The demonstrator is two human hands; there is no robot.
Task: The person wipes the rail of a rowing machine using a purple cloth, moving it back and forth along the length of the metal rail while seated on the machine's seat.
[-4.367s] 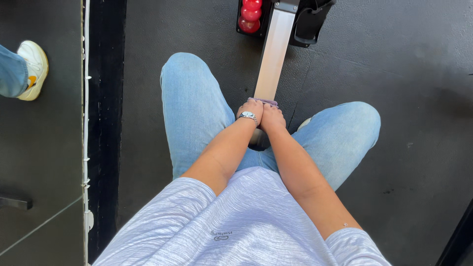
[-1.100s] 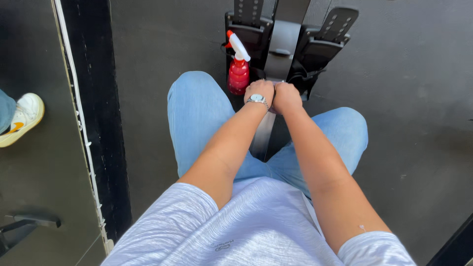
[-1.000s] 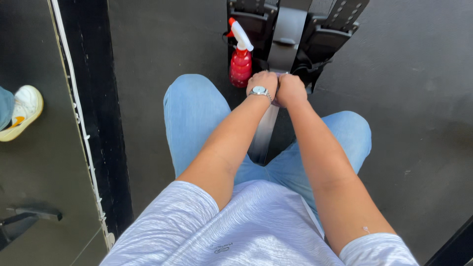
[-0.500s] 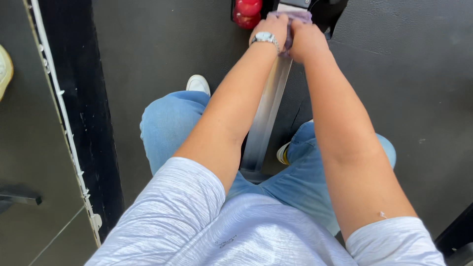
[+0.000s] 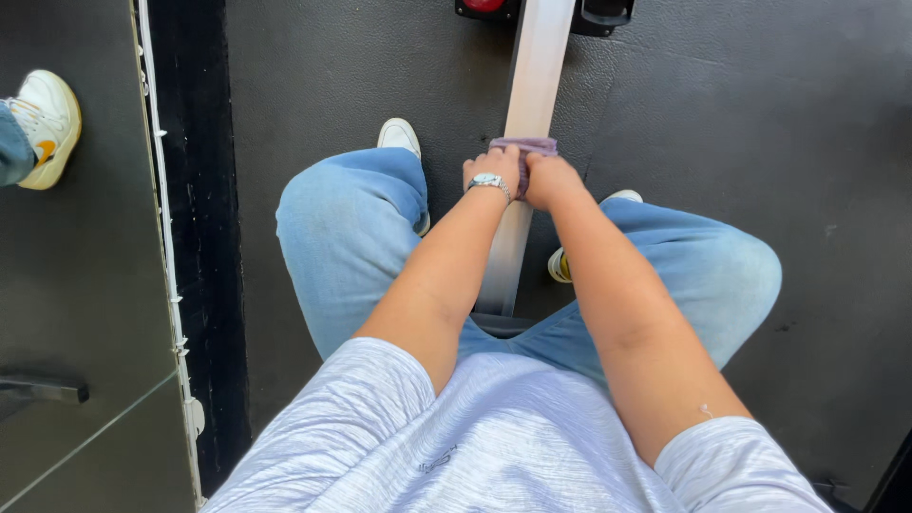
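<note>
Head view shows the left hand [image 5: 494, 171] and right hand [image 5: 551, 179] side by side, both closed on a purple cloth [image 5: 528, 146], pressed on the metal rail [image 5: 532, 85], upper centre of frame.

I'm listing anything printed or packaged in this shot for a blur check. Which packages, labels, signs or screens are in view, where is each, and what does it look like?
No packages, signs or screens in view.
Shirt mark: small dark printed mark, low on the pale grey shirt, bottom centre.
Shoe mark: orange curved mark on the side of the white shoe at the left edge.
</note>
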